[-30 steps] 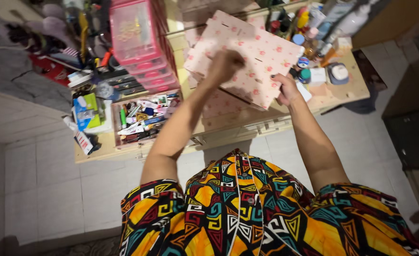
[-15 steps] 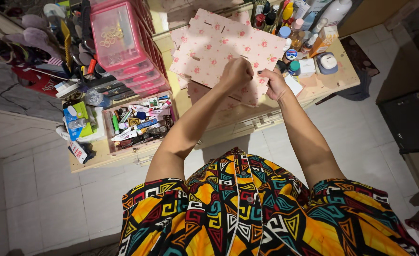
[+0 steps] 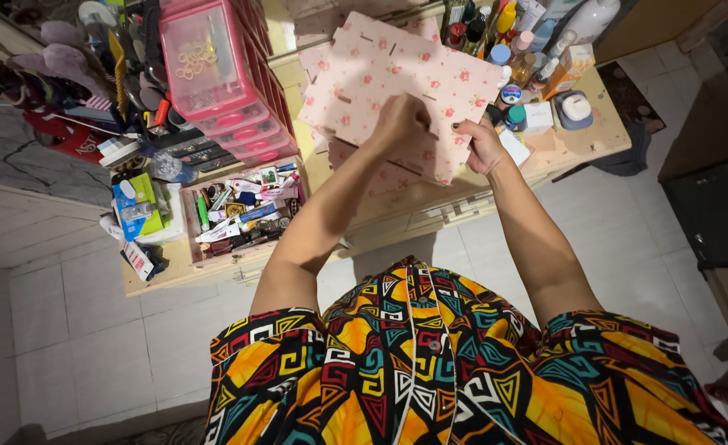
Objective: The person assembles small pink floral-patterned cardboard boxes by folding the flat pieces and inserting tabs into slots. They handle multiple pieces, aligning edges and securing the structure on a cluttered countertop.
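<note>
Seen from above, a person's 2 bare hands work on a pink floral panel (image 3: 397, 78), a flat slotted board printed with small roses. The left hand (image 3: 401, 122) is curled into a loose fist and rests on the panel's near half; whether it pinches anything cannot be told. The right hand (image 3: 481, 144), with dark-painted nails, closes its fingers around the panel's near right edge and grips it. The panel lies tilted, its long axis running from upper left to lower right, with its far corner pointing towards the back of the desk (image 3: 582, 136). More pink floral pieces (image 3: 380, 177) lie beneath it; their count cannot be told.

Just right of the panel stands a crowd of bottles and jars (image 3: 520, 41), too packed to count, and 1 round white-lidded pot (image 3: 576, 107) near the desk's right edge. To the left stands 1 pink plastic drawer unit (image 3: 224, 78) with stacked drawers. In front of it, 1 open tray (image 3: 240, 210) holds a jumble of pens and small items. 1 green-and-blue box (image 3: 137, 206) sits near the desk's left front corner.

The desk surface is crowded on both sides of the panel. White floor tiles (image 3: 84, 338) spread open in front of the desk, around the person's patterned garment (image 3: 430, 371).
</note>
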